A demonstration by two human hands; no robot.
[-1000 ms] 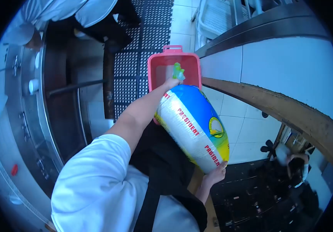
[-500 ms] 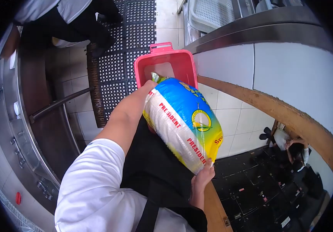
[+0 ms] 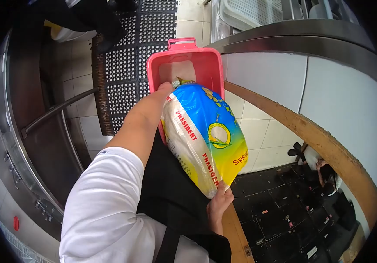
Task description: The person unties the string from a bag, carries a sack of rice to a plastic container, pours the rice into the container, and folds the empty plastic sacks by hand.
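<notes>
A large blue, yellow and white PRESIDENT rice sack lies tilted over the near side of a red plastic bin. Its gathered mouth points into the bin, where some pale contents show on the far side. At the mouth end, my left hand is closed on the sack beside the bin's left rim. My right hand grips the sack's bottom corner, nearest my body. The sack covers the near part of the bin.
A black perforated mat covers the floor to the left, where another person's dark-clothed legs stand. A steel counter edge and wooden ledge run along the right. Someone sits low at the far right.
The sack looks looser and more creased, and more of its printed yellow face shows. My right hand and the sack's bottom end have shifted left. The co-worker's legs have moved up in view.
</notes>
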